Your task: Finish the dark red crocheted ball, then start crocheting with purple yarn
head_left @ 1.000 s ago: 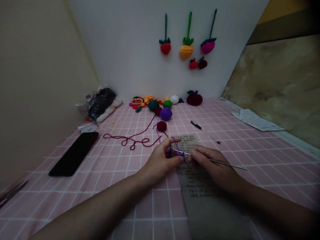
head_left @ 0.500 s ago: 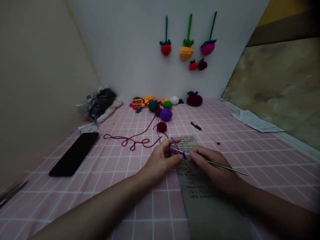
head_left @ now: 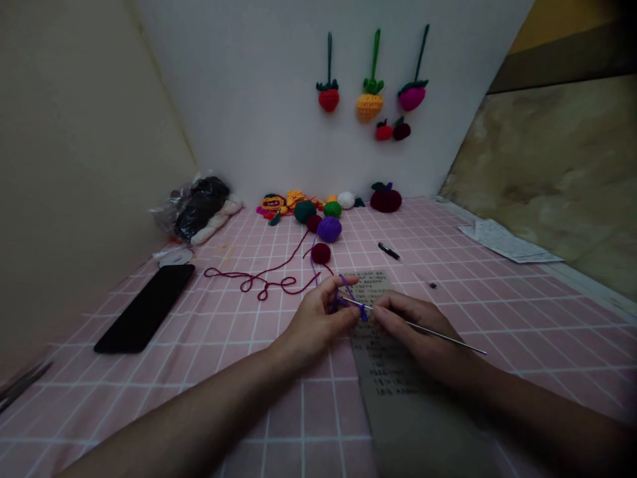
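My left hand (head_left: 318, 322) pinches a small piece of purple crochet work (head_left: 364, 313) between thumb and finger, with purple yarn (head_left: 347, 287) looped over the raised index finger. My right hand (head_left: 415, 328) is closed round a thin metal crochet hook (head_left: 448, 336), whose tip end passes through the purple work toward my left fingers. Beneath both hands lies a sheet of brown cardboard (head_left: 393, 425) with handwritten lines. Back from the hands sits the purple yarn ball (head_left: 329, 230), its strand running toward my left hand. A dark red yarn ball (head_left: 320, 253) rests just nearer.
A black phone (head_left: 144, 309) lies at left, with a plastic bag (head_left: 199, 209) behind it. A pen (head_left: 389, 251) and papers (head_left: 507, 241) are to the right. Dark red yarn (head_left: 263, 282) trails in loops. Crocheted fruits (head_left: 369, 106) hang on the wall; a dark red one (head_left: 385, 199) stands below.
The hook has slid slightly left and its tip has dropped a little toward the left fingers. Both hands keep nearly the same grip. The whole view has shifted slightly.
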`<state>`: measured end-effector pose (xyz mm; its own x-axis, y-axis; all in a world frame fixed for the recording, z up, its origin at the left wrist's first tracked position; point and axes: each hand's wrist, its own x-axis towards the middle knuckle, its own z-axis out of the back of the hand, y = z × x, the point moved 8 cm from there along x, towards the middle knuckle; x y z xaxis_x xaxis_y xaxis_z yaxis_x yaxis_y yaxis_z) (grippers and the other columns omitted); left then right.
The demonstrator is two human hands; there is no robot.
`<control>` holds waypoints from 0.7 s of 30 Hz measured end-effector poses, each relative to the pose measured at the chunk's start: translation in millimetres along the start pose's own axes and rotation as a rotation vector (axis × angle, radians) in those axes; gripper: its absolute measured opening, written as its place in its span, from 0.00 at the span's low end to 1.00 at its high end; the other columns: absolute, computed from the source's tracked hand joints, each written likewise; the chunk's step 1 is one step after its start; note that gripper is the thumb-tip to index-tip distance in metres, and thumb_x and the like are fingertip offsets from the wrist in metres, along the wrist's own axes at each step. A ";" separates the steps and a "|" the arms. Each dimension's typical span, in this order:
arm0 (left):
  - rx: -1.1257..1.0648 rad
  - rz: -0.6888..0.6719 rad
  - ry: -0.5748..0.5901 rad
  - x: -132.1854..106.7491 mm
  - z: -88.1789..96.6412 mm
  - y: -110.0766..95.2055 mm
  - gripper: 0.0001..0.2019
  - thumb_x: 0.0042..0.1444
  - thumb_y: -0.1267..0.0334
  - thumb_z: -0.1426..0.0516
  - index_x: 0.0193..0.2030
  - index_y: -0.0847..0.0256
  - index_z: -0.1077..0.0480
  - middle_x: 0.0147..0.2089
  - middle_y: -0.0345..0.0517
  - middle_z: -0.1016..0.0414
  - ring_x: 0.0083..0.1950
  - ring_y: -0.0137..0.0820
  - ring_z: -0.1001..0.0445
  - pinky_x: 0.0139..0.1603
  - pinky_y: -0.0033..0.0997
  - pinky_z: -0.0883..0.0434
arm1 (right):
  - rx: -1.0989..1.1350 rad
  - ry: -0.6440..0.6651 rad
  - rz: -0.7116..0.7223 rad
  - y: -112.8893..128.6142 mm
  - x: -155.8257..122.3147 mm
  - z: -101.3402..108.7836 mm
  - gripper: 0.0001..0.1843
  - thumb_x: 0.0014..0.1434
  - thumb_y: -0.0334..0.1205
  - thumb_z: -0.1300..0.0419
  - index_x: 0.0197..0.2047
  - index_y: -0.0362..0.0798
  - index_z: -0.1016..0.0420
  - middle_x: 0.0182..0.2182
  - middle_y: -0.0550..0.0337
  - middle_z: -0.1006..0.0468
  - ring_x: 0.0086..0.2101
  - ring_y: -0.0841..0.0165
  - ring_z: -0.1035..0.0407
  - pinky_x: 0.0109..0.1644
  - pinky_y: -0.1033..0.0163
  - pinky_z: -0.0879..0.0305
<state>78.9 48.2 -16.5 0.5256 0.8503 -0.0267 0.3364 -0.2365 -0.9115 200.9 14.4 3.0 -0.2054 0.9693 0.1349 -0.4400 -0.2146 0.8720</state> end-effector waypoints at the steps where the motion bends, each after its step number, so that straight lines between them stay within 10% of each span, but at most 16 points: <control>1: 0.005 -0.002 0.001 -0.2 -0.4 -0.4 0.22 0.49 0.70 0.36 0.51 0.61 0.33 0.37 0.41 0.27 0.37 0.26 0.30 0.41 0.29 0.34 | -0.002 0.000 0.002 0.1 0.4 -0.1 0.17 0.67 0.48 0.48 0.29 0.49 0.35 0.26 0.65 0.35 0.28 0.71 0.40 0.29 0.66 0.44; 21: 0.063 0.013 -0.029 -2.1 -0.7 -3.1 0.23 0.46 0.68 0.34 0.50 0.61 0.32 0.34 0.39 0.28 0.33 0.25 0.31 0.38 0.27 0.36 | -0.023 0.020 0.013 6.9 1.1 -1.2 0.17 0.67 0.47 0.49 0.27 0.48 0.36 0.26 0.65 0.35 0.28 0.71 0.40 0.30 0.66 0.43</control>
<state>77.3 46.9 -13.3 0.5064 0.8609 -0.0496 0.2797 -0.2184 -0.9349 196.6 13.8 8.6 -0.2289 0.9639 0.1363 -0.4568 -0.2300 0.8593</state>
